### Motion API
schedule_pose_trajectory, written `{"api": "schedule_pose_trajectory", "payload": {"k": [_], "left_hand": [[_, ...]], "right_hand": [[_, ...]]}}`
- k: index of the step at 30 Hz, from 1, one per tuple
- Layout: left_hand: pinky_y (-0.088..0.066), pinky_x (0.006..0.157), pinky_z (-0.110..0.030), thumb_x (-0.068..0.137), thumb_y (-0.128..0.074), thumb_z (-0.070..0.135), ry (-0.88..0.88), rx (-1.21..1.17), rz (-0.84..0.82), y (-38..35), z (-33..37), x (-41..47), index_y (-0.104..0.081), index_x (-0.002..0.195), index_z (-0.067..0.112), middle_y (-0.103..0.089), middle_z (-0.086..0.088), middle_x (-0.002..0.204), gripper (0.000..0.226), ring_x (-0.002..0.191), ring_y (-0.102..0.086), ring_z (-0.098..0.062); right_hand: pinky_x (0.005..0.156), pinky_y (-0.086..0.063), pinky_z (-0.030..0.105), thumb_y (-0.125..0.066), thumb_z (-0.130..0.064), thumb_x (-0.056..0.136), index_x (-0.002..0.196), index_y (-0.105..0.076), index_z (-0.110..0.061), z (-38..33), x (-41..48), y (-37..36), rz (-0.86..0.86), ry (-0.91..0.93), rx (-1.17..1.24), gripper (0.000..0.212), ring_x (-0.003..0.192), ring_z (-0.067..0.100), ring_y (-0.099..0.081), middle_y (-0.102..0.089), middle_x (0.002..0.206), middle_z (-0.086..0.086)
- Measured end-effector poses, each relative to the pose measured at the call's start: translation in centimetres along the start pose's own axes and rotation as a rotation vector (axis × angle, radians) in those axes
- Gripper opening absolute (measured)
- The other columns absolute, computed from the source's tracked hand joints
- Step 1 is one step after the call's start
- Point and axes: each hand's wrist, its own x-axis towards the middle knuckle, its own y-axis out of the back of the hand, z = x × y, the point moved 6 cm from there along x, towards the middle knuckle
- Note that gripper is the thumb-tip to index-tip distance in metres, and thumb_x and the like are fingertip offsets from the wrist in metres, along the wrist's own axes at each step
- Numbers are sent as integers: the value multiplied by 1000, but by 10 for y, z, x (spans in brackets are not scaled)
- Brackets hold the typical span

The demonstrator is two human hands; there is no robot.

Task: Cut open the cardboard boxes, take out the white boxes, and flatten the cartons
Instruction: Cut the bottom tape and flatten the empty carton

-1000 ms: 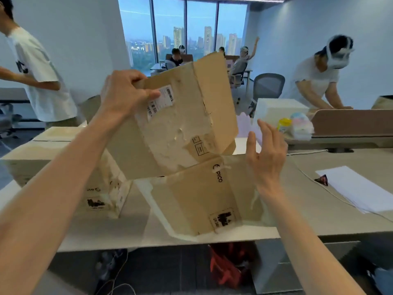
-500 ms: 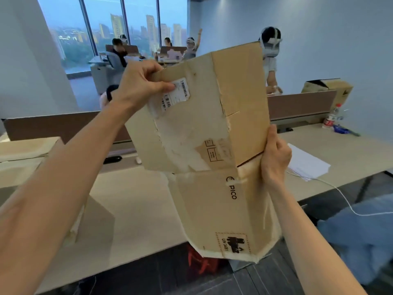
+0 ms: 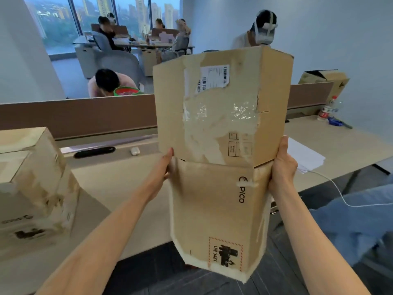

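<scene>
- Carton [image 3: 214, 145]: held upright in the air in front of the bench [image 3: 127, 188], between my two hands. The lower end overhangs the bench edge, above the floor.
- Left hand [image 3: 163, 169]: clamps the carton's left edge at mid-height. The thumb lies on the front face and the fingers pass behind the panel.
- Right hand [image 3: 280, 165]: clamps the right edge at the same height, with the thumb straight up along the edge and the fingers behind.
- Done, by my reading: this carton is cut open and emptied. Its flaps stand in line with the walls.
- Left to do: the walls are bowed, not flat — the tube needs pressing shut.
- Second carton [image 3: 32, 188]: stands box-shaped on the bench to my left, so I judge it is not yet flattened.
- White boxes: none in view, so I cannot confirm the count taken out.
- Hidden: how far my fingers curl behind the carton, and the carton's inside and rear face.
- Hard to make out: the second carton is blurred and cut off at the frame edge — whether it is open or sealed cannot be told.
</scene>
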Motion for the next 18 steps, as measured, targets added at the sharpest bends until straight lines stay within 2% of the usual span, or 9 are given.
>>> {"api": "schedule_pose_trajectory", "payload": {"k": [3,5,6,8,11,13,15,18], "left_hand": [[-47,83,-30,73,-57,79,1,-25,102,18,-12,-10,-66,111,20,-68,-2,104,71,94,-60,-20],[-45,68,-28,69,-66,73,-43,-47,305,47,-16,-25,-63,86,15,-62,-8,80,60,75,-56,-22],[-43,65,-30,68,-69,71,-84,-55,405,62,-16,-36,-60,81,14,-57,-9,74,59,70,-52,-20],[-43,64,-33,75,-72,62,-162,-47,572,85,-13,-62,-57,75,13,-53,-9,70,51,66,-50,-18],[-36,51,-18,90,-65,39,-259,2,763,106,2,-109,-37,62,14,-40,6,55,47,51,-37,-5],[-31,53,-21,88,-66,42,-294,21,897,124,8,-148,-33,62,10,-34,4,56,52,53,-31,-8],[-36,60,-31,82,-69,51,-291,6,993,142,7,-185,-39,64,6,-40,-5,66,57,63,-36,-17],[-39,65,-34,73,-72,62,-303,-18,1153,170,11,-244,-51,72,2,-50,-5,76,64,71,-42,-18]], "right_hand": [[70,-56,29,-58,-65,83,85,-70,-18,20,-2,-6,-47,-52,15,49,82,12,-70,-74,88,-5],[68,-54,28,-57,-65,84,85,-69,-21,34,-5,-11,-63,-90,6,46,81,12,-69,-73,88,-5],[71,-55,30,-57,-65,84,85,-68,-20,41,-5,-13,-63,-120,-9,46,82,14,-68,-72,89,-4],[78,-55,34,-54,-63,87,87,-67,-21,52,-6,-24,-80,-167,-33,44,86,16,-66,-71,92,-3],[82,-52,33,-48,-62,91,90,-66,-24,61,-13,-48,-176,-153,-92,42,88,13,-64,-70,98,-3],[75,-49,23,-43,-61,94,93,-64,-25,61,-25,-68,-249,-106,-123,42,84,6,-60,-67,94,-10],[69,-45,15,-41,-59,96,93,-61,-28,57,-41,-90,-356,-1,-171,37,80,4,-57,-61,88,-15],[75,-45,18,-48,-51,96,101,-63,-26,53,-80,-129,-544,157,-228,29,86,2,-59,-63,94,-15]]}}
